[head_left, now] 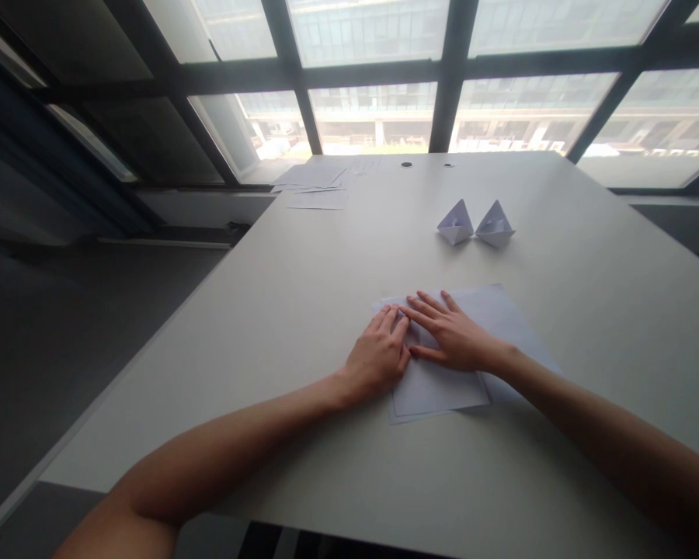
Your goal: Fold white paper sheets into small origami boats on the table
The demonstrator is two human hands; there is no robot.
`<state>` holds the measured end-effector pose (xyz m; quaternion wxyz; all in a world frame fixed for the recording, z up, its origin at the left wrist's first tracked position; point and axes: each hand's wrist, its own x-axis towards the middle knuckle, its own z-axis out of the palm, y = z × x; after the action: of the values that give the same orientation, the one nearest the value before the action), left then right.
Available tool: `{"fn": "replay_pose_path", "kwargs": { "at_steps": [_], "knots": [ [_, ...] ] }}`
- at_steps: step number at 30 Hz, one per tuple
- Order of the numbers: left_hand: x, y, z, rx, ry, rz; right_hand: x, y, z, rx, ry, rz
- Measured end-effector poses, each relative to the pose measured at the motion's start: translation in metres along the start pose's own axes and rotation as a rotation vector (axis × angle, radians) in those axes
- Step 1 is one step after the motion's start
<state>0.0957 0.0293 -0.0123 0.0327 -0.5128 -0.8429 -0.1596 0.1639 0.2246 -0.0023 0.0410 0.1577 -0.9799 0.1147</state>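
A white sheet of paper (443, 388) lies folded on the pale table (303, 310) in front of me. My left hand (378, 355) rests on its left part, fingers lying flat and pressed on the paper. My right hand (451, 334) lies flat on the sheet beside it, fingers stretched out toward the left and touching the left fingertips. Neither hand grips anything. Farther back stand two small folded paper boats (455, 223), the second boat (495, 225) just to the right of the first.
Loose white sheets (318, 186) lie at the table's far left corner. Two small round holes (406, 164) sit near the far edge. Large windows with dark frames rise behind the table. The floor drops away on the left.
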Motion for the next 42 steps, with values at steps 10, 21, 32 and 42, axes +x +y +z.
{"fn": "replay_pose_path", "kwargs": {
  "at_steps": [10,21,32,42],
  "knots": [
    [-0.001,0.001,-0.001,0.005,-0.011,0.01,0.0,-0.001,0.0,-0.007,0.015,-0.004],
    [-0.002,0.002,0.001,0.019,-0.033,0.004,-0.003,0.002,0.009,-0.065,0.033,0.019],
    [-0.004,0.001,0.006,0.084,-0.027,0.008,-0.025,0.066,0.006,-0.153,-0.008,0.231],
    [-0.003,0.003,0.006,0.092,-0.02,0.008,0.013,0.023,-0.006,-0.098,0.174,0.276]
  ]
}}
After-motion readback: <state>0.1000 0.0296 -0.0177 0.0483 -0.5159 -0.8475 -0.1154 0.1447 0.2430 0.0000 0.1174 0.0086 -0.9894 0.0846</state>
